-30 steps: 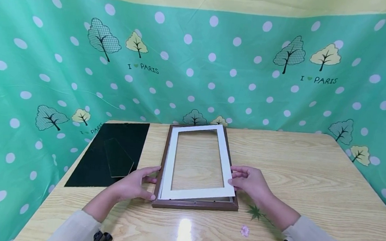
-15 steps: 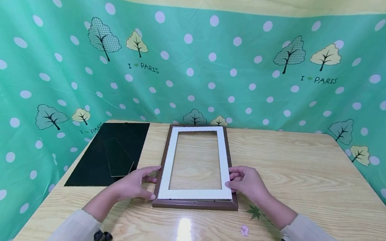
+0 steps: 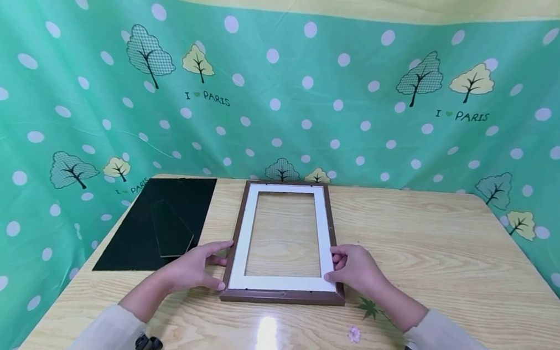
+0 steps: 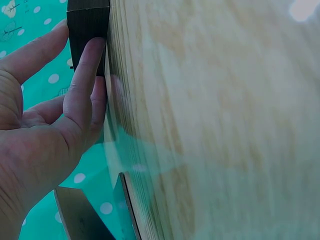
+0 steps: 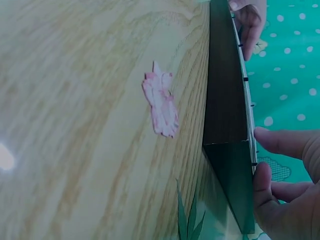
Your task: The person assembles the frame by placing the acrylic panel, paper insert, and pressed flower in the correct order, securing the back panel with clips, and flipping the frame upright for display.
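A brown picture frame (image 3: 283,296) lies face down on the table, with a white mat board (image 3: 280,282) seated inside it. The table's wood grain shows through the mat's window. My left hand (image 3: 197,265) rests against the frame's left side, thumb by the near left corner; the left wrist view shows its fingertips on the dark frame (image 4: 87,25). On the right, my right hand (image 3: 359,268) touches the mat's right border near the near right corner with thumb and index finger. Thumb and fingertip also meet the frame's upper edge (image 5: 248,115) in the right wrist view.
A black backing board (image 3: 179,188) with a fold-out stand (image 3: 171,232) lies left of the frame. A green leaf (image 3: 369,308) and a small pink flower (image 3: 354,334) lie in front of the right arm. A green dotted cloth (image 3: 287,87) hangs behind the table.
The mat's raised right side has come down, so it now lies flat inside the frame. My right hand has shifted slightly left and its thumb towards me; the left hand stays put.
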`<state>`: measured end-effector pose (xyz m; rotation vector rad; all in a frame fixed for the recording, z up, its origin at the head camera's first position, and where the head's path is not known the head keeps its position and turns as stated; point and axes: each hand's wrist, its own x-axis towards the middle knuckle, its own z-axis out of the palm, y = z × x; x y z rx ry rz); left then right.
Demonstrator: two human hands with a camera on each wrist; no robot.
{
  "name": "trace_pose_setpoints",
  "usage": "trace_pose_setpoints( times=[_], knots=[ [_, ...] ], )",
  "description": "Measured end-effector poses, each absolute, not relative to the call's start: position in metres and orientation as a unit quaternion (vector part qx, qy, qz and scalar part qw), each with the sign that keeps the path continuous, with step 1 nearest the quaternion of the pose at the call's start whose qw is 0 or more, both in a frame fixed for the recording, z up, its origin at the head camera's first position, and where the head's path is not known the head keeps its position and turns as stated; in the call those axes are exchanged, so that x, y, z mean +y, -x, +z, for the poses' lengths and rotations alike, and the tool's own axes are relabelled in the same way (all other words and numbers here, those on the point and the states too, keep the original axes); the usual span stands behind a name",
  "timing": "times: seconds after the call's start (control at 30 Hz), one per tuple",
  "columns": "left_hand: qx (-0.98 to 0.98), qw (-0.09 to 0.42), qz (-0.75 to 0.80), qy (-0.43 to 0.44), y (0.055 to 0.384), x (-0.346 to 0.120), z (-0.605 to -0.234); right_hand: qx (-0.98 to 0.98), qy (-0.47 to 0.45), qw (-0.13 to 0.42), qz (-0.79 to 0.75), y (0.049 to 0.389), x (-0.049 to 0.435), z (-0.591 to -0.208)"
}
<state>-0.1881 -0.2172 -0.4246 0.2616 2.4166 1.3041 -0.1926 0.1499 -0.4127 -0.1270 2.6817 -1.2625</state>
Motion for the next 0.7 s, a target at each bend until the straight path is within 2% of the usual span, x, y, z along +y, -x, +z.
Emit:
trace_pose_setpoints(
  times=[0.37,0.7],
  knots=[
    [0.86,0.192,0.462,-0.095,0.19,-0.216,-0.425,0.894,0.047,0.088,-0.438,0.191,0.154,-0.41],
    [0.864,0.19,0.458,-0.092,0.188,-0.216,-0.424,0.874,0.128,0.086,-0.461,0.175,0.187,-0.394]
  ],
)
